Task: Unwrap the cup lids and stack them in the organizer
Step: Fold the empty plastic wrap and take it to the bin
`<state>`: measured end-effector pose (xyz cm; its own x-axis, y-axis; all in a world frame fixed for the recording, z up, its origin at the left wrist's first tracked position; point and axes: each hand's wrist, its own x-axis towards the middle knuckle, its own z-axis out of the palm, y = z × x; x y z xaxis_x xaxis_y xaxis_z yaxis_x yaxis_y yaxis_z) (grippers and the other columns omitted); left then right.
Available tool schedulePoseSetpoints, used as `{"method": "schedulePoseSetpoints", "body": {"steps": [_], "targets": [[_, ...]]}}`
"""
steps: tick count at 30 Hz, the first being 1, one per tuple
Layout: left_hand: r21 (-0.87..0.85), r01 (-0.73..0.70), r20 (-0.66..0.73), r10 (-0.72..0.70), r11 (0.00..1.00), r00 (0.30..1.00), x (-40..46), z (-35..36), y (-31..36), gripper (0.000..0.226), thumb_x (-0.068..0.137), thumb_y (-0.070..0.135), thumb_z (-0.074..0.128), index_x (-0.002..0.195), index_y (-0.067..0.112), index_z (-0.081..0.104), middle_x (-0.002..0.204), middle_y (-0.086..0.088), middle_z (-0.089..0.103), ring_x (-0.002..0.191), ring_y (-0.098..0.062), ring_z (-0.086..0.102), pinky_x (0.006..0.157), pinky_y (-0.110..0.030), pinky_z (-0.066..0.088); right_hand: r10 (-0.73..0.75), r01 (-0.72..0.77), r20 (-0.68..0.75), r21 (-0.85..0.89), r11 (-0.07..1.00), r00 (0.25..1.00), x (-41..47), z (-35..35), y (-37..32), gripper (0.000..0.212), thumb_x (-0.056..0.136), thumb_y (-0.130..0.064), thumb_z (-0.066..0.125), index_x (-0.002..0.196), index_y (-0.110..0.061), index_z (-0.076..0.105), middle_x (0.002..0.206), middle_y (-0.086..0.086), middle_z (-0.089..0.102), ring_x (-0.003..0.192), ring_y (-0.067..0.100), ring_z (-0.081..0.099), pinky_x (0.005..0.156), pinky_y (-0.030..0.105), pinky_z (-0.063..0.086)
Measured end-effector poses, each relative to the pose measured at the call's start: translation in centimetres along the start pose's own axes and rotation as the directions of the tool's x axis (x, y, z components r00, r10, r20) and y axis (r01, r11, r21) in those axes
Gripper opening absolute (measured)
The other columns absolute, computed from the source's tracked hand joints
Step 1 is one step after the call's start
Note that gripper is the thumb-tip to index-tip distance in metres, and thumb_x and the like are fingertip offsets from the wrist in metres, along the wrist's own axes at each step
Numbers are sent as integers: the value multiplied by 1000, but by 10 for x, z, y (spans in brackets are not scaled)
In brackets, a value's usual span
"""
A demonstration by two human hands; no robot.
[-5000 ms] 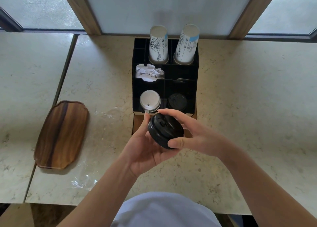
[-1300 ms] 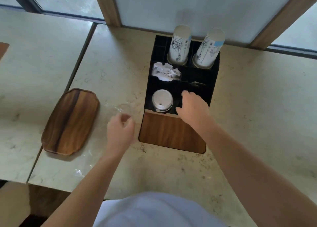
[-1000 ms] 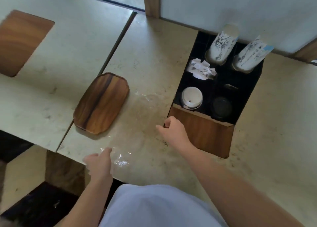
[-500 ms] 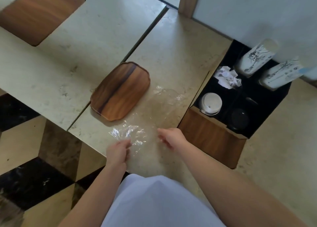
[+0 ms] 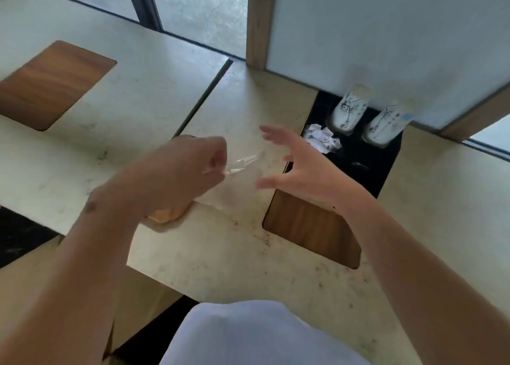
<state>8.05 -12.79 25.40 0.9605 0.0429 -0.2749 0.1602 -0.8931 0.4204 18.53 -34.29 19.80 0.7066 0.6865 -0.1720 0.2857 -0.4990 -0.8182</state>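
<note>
Clear wrap (image 5: 240, 163) pinched in closed left hand (image 5: 190, 168), lifted off worktop (image 5: 220, 254), probably for disposal. Right hand (image 5: 300, 171) held empty, fingers (image 5: 271, 131) spread, beside organizer (image 5: 311, 226).

Pale marble-look counter (image 5: 220, 254) running across the view, split by a dark seam (image 5: 204, 99). Wooden inset panel (image 5: 52, 83) sitting flush at far left. Frosted window panes (image 5: 204, 8) letting in soft daylight behind; wooden post (image 5: 258, 22) standing beside a white wall panel (image 5: 386, 33). Dark floor (image 5: 16, 235) showing below the counter edge.
</note>
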Motion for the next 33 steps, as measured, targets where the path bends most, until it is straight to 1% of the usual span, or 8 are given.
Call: {"method": "schedulePoseSetpoints", "body": {"steps": [4, 6, 9, 12, 18, 24, 29, 33], "targets": [[-97, -121, 105, 131, 988, 986, 12, -36, 44, 14, 90, 34, 73, 97, 39, 62, 87, 15, 74, 83, -10, 70, 76, -36, 58, -79, 78, 5, 132, 988, 997, -19, -35, -33, 34, 85, -31, 83, 118, -23, 73, 115, -14, 76, 110, 0, 69, 102, 32, 53], [-100, -179, 122, 191, 979, 974, 16, -44, 64, 24, 82, 47, 75, 102, 42, 62, 89, 15, 75, 83, -8, 70, 78, -37, 58, -88, 100, -75, 172, 980, 993, -30, -45, -34, 16, 90, -24, 79, 104, -16, 78, 98, -9, 80, 94, 5, 74, 93, 25, 57], [-105, -252, 137, 265, 962, 955, 25, -41, 89, 35, 73, 61, 70, 101, 39, 65, 86, 17, 77, 80, 0, 71, 73, -31, 56, -89, 117, -167, 165, 979, 982, -49, -52, -26, 11, 91, -22, 78, 99, -15, 80, 89, -3, 80, 85, 6, 75, 82, 14, 55], [-186, -280, 196, 314, 942, 929, 46, -24, 93, 23, 81, 45, 78, 96, 31, 68, 80, 14, 78, 75, 1, 72, 66, -25, 49, -13, 80, -272, 239, 968, 962, -67, -56, -2, 12, 91, -23, 77, 98, -12, 78, 85, 0, 79, 80, 10, 76, 82, 20, 58], [-651, -25, 313, 297, 759, 902, 92, 65, 60, 16, 75, 27, 79, 88, 17, 77, 94, -16, 79, 91, -31, 77, 76, -29, 61, 338, -42, -432, 565, 824, 836, -98, -46, 83, 7, 96, -17, 72, 96, -11, 75, 85, 9, 79, 74, 17, 76, 70, 27, 64], [-633, 288, 475, 67, 719, 878, 118, 198, 36, 19, 76, 26, 77, 90, 13, 74, 93, -9, 80, 87, -18, 76, 72, -28, 58, 593, -303, -342, 616, 727, 729, -115, 11, 179, 12, 99, -23, 67, 90, -18, 74, 84, 7, 78, 72, 10, 73, 75, 31, 63], [-585, 402, 515, -60, 704, 855, 110, 272, 28, 4, 91, 12, 68, 89, 9, 71, 81, -5, 80, 68, -13, 72, 60, -22, 57, 734, -456, -261, 641, 617, 627, -131, 69, 228, 14, 98, -19, 67, 85, -17, 73, 78, 0, 78, 66, 6, 69, 60, 19, 55], [-571, 445, 482, -157, 690, 862, 102, 304, 24, 9, 92, 9, 66, 88, 6, 72, 74, -5, 78, 61, -13, 69, 54, -20, 55, 790, -541, -254, 611, 578, 557, -131, 93, 247, 17, 94, -25, 67, 82, -20, 77, 78, -6, 79, 64, 4, 66, 61, 19, 55]]}}
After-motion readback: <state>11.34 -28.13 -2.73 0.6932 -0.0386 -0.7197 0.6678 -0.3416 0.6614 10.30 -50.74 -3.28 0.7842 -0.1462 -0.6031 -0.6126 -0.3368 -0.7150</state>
